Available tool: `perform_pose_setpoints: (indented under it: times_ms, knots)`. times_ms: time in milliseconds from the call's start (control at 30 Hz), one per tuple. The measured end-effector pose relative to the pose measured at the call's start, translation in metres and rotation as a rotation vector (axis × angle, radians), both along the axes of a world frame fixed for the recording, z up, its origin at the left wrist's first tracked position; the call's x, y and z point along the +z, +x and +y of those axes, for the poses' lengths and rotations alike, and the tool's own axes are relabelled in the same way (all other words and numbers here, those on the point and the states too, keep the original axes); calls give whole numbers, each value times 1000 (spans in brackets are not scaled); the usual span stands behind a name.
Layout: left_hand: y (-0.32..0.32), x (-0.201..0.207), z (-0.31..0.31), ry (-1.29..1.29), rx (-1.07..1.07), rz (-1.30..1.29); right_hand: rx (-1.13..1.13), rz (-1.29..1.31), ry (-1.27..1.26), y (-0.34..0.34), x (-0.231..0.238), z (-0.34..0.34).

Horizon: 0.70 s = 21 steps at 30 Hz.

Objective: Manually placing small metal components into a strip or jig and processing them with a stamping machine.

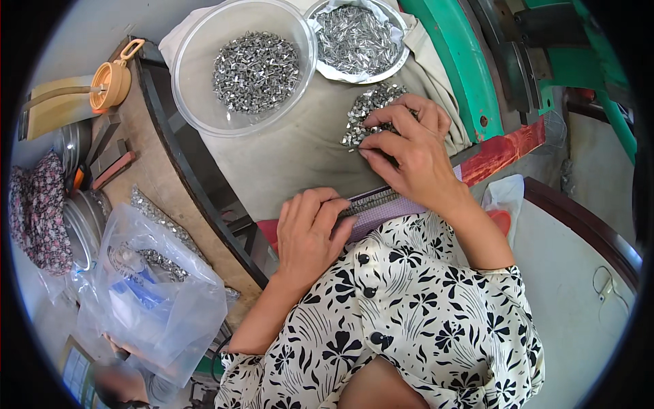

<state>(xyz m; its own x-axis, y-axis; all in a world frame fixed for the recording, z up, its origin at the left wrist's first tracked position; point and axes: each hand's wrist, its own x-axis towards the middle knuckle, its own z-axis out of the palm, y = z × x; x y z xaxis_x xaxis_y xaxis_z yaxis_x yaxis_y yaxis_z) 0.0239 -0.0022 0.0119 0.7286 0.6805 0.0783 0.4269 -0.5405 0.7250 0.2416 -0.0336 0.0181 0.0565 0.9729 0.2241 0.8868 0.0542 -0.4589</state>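
Note:
My left hand [310, 228] is closed around the near-left end of a long narrow strip [373, 202] lined with a row of small metal pieces, close to my body. My right hand [412, 146] reaches to a loose pile of small shiny metal pieces [364, 105] on the grey-brown cloth. Its thumb and fingertips are pinched at the pile's near edge. Whatever sits between them is too small to make out. Beyond lie a large clear plastic bowl [193, 112] of short metal pieces and a smaller white bowl [402, 63], lined and full of slender metal pins.
Green machine frame [453, 61] borders the cloth-covered surface [272, 163] on the right. On the left, a wooden table [157, 157] bears a clear plastic bag [184, 307], metal bars [109, 160] and an orange cup lid [112, 85]. Another person [126, 382] is at lower left.

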Motion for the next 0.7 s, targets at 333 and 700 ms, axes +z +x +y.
perform_pose_setpoints:
  times_ms: [333, 700]
  knots:
    - [9, -7, -3, 32, -26, -37, 59, -19, -64, -3, 2, -65]
    - [10, -8, -7, 26, -11, -39, -3, -24, 33, -6, -1, -5]
